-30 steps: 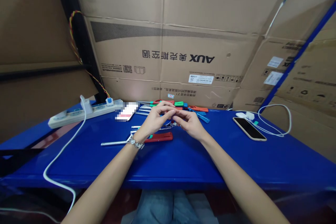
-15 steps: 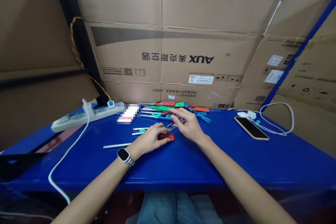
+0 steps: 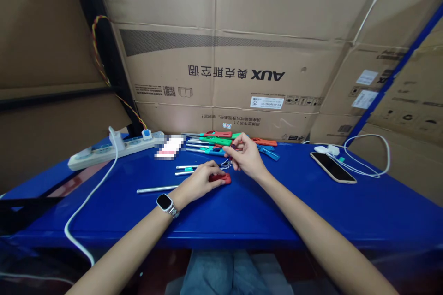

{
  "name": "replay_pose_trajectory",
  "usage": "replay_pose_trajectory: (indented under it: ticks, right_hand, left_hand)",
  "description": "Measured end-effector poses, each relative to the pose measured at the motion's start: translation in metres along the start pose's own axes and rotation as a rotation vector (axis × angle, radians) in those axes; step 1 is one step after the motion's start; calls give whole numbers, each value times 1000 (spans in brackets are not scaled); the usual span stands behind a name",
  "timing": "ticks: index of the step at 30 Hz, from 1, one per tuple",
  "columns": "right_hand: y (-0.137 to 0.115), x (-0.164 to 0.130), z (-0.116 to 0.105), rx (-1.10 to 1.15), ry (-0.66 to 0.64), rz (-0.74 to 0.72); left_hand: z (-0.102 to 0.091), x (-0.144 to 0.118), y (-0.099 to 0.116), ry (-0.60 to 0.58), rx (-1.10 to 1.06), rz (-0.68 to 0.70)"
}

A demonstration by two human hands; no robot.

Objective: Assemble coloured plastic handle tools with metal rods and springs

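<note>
My left hand [image 3: 202,179] is closed on the red handle of a long-nosed lighter [image 3: 226,178], pressing it down on the blue table; its metal tube points left. Between the thumb and fingers of my right hand [image 3: 247,159] is a small dark red piece [image 3: 233,147], too small to name for certain. Below its fingertips, thin pale wires [image 3: 225,164] lie between the hands. Just behind, several lighters with red, green and blue handles lie in a pile, among them a green lighter [image 3: 216,141]. Loose metal tubes [image 3: 155,189] rest left of my left hand.
A power strip [image 3: 121,145] with a white cable runs along the back left. At the right lies a phone [image 3: 332,168] beside a white charger cable [image 3: 386,147]. Cardboard [image 3: 228,50] walls the blue table [image 3: 277,226] at the back.
My right hand has lifted slightly and its fingers have curled in, with the dark red piece now showing between them. My left hand stays on the red lighter. The view has shifted a little.
</note>
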State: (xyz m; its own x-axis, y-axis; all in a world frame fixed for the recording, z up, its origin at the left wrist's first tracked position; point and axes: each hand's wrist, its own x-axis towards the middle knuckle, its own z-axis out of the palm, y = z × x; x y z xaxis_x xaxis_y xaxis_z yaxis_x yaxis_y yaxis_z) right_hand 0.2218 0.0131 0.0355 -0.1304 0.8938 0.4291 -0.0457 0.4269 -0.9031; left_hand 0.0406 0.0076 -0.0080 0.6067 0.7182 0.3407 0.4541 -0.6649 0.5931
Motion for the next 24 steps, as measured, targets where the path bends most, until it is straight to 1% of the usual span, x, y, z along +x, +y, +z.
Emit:
replay_pose_trajectory:
  ticks: [2, 3, 5, 7, 11, 15, 19, 24]
  right_hand:
    - [0, -2, -1, 8, -15, -11]
    - [-1, -4, -3, 18, -43, -12]
    - [-4, -5, -9, 41, -113, 12]
    - [-7, -6, -16, 58, -140, 52]
    - [-12, 0, -21, 68, -66, 102]
    - [-10, 8, -12, 74, -49, 142]
    - [-5, 7, -5, 73, -18, 100]
    - [-7, -4, -13, 90, -150, 82]
  left_hand:
    - [0, 0, 0, 3, -15, 0]
    - [0, 0, 1, 5, -23, 2]
    - [0, 0, 1, 3, -37, 12]
    - [-1, -1, 2, -5, -44, 25]
    - [-2, -1, 4, -17, -27, 40]
    - [-2, -2, 4, -15, -14, 50]
    - [-2, -1, 4, -3, -17, 32]
    - [0, -1, 1, 1, -18, 29]
